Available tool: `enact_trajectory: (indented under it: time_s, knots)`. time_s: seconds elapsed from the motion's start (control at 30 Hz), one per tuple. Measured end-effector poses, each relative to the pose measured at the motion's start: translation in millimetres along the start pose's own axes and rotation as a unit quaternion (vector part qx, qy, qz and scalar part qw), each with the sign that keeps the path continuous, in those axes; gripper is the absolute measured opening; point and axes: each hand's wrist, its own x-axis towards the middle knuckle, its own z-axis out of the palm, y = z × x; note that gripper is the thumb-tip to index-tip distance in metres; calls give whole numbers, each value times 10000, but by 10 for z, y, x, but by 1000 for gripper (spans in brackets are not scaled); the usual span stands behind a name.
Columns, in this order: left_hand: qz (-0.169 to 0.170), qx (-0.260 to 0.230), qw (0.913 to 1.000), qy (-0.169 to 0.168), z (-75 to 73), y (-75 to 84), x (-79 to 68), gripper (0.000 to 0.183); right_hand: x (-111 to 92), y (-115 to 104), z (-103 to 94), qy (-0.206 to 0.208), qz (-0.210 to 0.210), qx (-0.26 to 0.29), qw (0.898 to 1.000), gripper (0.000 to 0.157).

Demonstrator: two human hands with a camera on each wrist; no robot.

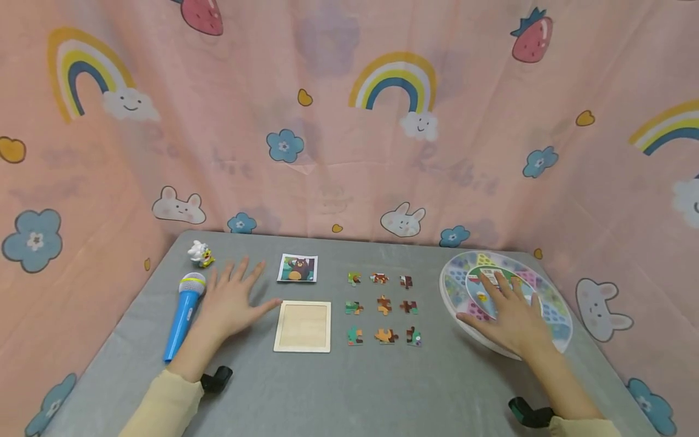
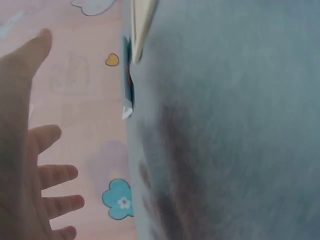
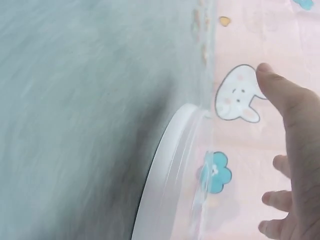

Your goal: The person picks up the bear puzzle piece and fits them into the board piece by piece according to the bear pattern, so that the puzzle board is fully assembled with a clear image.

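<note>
My left hand (image 1: 232, 300) is spread over the table's left part, between a blue toy microphone (image 1: 184, 315) and a square wooden puzzle frame (image 1: 303, 328). Its fingers are straight and hold nothing. In the left wrist view the fingers (image 2: 59, 176) stand apart above the table. My right hand (image 1: 510, 315), also with fingers spread, overlaps a round lidded box (image 1: 559, 318) with colourful patterns. The right wrist view shows the box's white side (image 3: 162, 185) below that hand. Several jigsaw pieces (image 1: 384, 304) lie in a three-by-three layout between the hands.
A bear picture card (image 1: 298, 268) lies behind the wooden frame. A small white and yellow figurine (image 1: 201, 254) stands at the back left. The grey table (image 1: 327, 394) meets a pink patterned curtain (image 1: 338, 176) at its back.
</note>
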Motion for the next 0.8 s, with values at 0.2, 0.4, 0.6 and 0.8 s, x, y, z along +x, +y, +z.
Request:
enact_trajectory:
  time_s: [0.2,0.4,0.6,0.8]
  knots:
    - [-156,-1080,9940,73,10,50,-63,96,134,-191,112,590,-299,991,9929,94]
    - [-228,-2234,9744,-120,90,99,-143,91,286,-397,239,619,-376,1573,9849,86]
    - [-115,-2903,9568,-126,204,115,-208,87,460,-624,336,658,-585,1828,9792,79]
    - [-329,-3273,9433,-453,256,120,-244,84,630,-847,436,553,-794,2191,9709,72]
